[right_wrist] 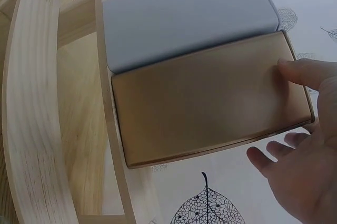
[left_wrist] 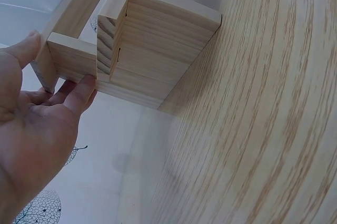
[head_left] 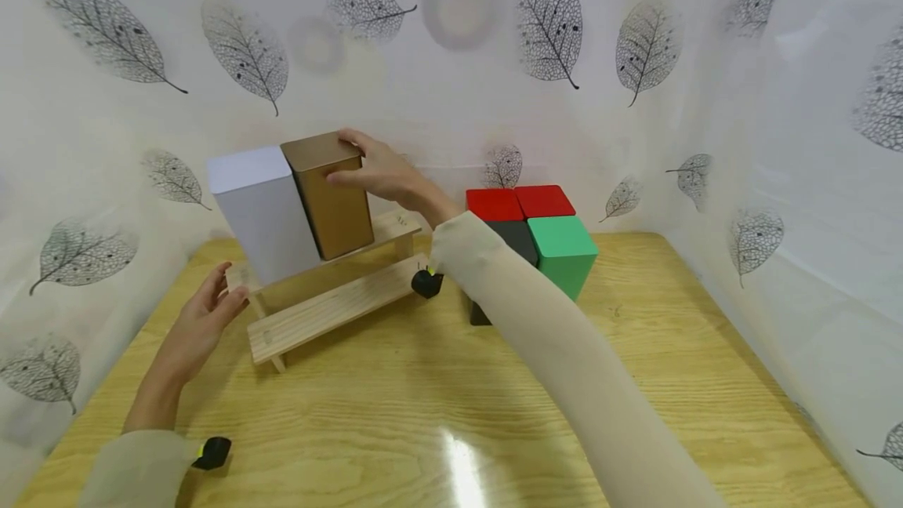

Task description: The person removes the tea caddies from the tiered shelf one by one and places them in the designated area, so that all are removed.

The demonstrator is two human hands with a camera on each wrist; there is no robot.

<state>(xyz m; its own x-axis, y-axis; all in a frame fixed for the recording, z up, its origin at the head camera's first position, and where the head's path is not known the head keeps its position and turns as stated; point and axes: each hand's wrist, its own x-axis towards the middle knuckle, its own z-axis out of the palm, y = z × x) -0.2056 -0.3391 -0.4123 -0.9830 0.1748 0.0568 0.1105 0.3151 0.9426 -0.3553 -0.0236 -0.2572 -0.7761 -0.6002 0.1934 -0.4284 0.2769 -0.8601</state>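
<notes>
A two-step wooden rack [head_left: 337, 306] stands at an angle on the left of the table. On its upper step a white box [head_left: 266, 218] and a gold box [head_left: 340, 206] stand upright side by side, touching. My right hand [head_left: 386, 172] holds the gold box near its top right edge; in the right wrist view the thumb lies on the broad face of the gold box [right_wrist: 210, 103], other fingers spread past its side. My left hand [left_wrist: 39, 134] grips the left end of the upper step of the rack [left_wrist: 155, 42], thumb on one side, fingers on the other.
Right of the rack, two red boxes [head_left: 495, 205], a black box [head_left: 513, 240] and a green box [head_left: 563, 245] stand grouped on the wooden table [head_left: 437, 398]. A white leaf-patterned curtain [head_left: 437, 100] hangs behind and at both sides.
</notes>
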